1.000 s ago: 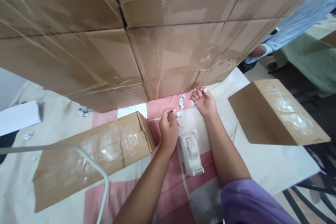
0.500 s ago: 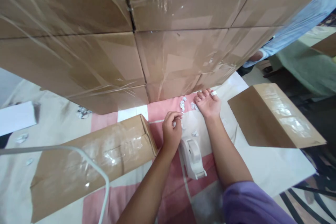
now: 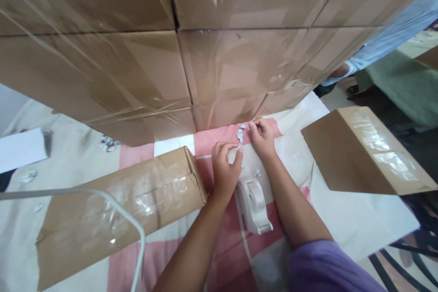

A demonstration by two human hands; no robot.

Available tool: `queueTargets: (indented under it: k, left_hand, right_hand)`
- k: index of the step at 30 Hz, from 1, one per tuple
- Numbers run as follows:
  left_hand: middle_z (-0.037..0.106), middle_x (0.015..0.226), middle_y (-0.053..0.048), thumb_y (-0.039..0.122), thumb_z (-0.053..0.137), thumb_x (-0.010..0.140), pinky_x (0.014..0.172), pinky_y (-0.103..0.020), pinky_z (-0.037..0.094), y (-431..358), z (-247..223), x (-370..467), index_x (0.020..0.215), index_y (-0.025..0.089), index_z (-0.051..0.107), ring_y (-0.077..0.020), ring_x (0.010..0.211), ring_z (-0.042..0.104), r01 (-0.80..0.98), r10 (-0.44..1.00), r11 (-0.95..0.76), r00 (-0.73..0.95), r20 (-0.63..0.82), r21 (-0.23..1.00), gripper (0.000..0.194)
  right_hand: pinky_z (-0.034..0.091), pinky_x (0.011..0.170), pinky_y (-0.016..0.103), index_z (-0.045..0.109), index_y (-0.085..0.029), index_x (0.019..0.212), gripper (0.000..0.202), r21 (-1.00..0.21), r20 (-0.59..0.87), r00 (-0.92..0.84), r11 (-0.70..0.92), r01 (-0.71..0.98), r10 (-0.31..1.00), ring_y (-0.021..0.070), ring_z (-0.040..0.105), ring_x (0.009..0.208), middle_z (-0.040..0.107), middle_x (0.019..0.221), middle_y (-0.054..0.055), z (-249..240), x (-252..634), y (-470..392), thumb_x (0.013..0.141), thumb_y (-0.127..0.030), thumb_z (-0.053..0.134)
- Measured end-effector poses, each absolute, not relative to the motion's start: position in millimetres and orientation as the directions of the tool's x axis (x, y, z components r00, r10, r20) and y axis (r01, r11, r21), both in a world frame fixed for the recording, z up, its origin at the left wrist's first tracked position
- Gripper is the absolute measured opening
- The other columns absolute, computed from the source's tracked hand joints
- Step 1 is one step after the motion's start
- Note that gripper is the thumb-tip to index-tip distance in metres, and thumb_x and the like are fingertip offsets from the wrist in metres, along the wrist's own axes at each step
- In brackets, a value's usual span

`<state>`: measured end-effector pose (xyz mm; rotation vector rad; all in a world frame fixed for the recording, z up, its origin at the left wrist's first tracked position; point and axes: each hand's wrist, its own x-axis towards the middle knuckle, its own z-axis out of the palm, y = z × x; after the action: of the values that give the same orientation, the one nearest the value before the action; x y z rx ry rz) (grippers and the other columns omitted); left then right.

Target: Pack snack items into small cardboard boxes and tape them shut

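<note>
My left hand (image 3: 226, 166) is closed in a pinch just behind the white tape dispenser (image 3: 255, 205), with a tiny white scrap (image 3: 240, 147) at its fingertips. To its right, my right hand (image 3: 263, 138) has thumb and fingers drawn together near the foot of the stacked boxes; whatever lies between those fingertips is too small to make out. Small printed paper bits (image 3: 240, 135) form a little cluster on the pink and white checked cloth (image 3: 212, 139) between the hands. One more crumpled bit (image 3: 257, 173) rests beside the dispenser.
A wall of plastic-wrapped cartons (image 3: 239, 68) rises ahead. One taped carton (image 3: 119, 214) lies at the left, another (image 3: 366, 150) stands at the right. A pale curved tube (image 3: 112, 203) crosses the lower left. Behind the stack shows a person's blue clothing (image 3: 393, 50).
My right hand has turned from palm-up to a pinch and moved left towards the paper bits. The left hand's thumb and fingers have shifted slightly rightward, still pinched.
</note>
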<state>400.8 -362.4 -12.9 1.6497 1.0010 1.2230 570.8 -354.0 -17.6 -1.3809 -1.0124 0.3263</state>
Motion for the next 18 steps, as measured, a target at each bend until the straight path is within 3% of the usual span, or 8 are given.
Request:
queueTargets:
  k: [4, 10, 14, 18]
  left_hand:
    - [0.068, 0.099, -0.006, 0.031, 0.071, 0.091, 0.088, -0.034, 0.051, -359.2, -16.6, 400.6, 0.097, 0.021, 0.071, -0.0213, 0.097, 0.064, 0.125, 0.932, -0.337, 0.186, 0.312, 0.933, 0.012]
    - [0.072, 0.103, -0.007, 0.034, 0.063, 0.097, 0.080, -0.027, 0.051, -353.8, -17.8, 399.0, 0.108, 0.019, 0.071, -0.0186, 0.093, 0.067, 0.046, 0.937, -0.281, 0.231, 0.263, 0.959, 0.019]
    - [0.074, 0.099, -0.006, 0.031, 0.054, 0.101, 0.079, -0.026, 0.050, -352.3, -17.4, 397.0, 0.100, 0.020, 0.072, -0.0176, 0.092, 0.068, 0.030, 0.934, -0.260, 0.261, 0.243, 0.965, 0.021]
    - [0.075, 0.097, -0.004, 0.030, 0.055, 0.101, 0.079, -0.025, 0.050, -352.4, -19.3, 397.2, 0.098, 0.020, 0.071, -0.0169, 0.090, 0.068, 0.027, 0.944, -0.234, 0.243, 0.221, 0.972, 0.019]
  right_hand:
    - [0.037, 0.070, 0.036, 0.060, -0.025, 0.067, 0.032, -0.835, 0.475, 0.447, 0.227, 0.502, 0.758, 0.0182, 0.042, 0.064, 0.053, 0.065, 0.000, -16.5, 562.3, -359.7, 0.090, -0.040, 0.074]
    - [0.039, 0.078, 0.040, 0.063, -0.027, 0.065, 0.027, -0.820, 0.459, 0.288, 0.275, 0.502, 0.841, 0.0211, 0.044, 0.069, 0.053, 0.065, 0.001, -15.7, 548.4, -361.0, 0.079, -0.036, 0.085]
    - [0.037, 0.070, 0.036, 0.061, -0.025, 0.067, 0.030, -0.821, 0.445, 0.260, 0.274, 0.500, 0.857, 0.0184, 0.047, 0.064, 0.056, 0.064, 0.000, -15.0, 546.2, -360.6, 0.088, -0.041, 0.075]
    - [0.032, 0.058, 0.032, 0.059, -0.023, 0.069, 0.037, -0.872, 0.378, 0.244, 0.256, 0.417, 0.893, 0.0151, 0.045, 0.058, 0.055, 0.064, -0.001, -14.8, 548.7, -359.4, 0.089, -0.052, 0.072]
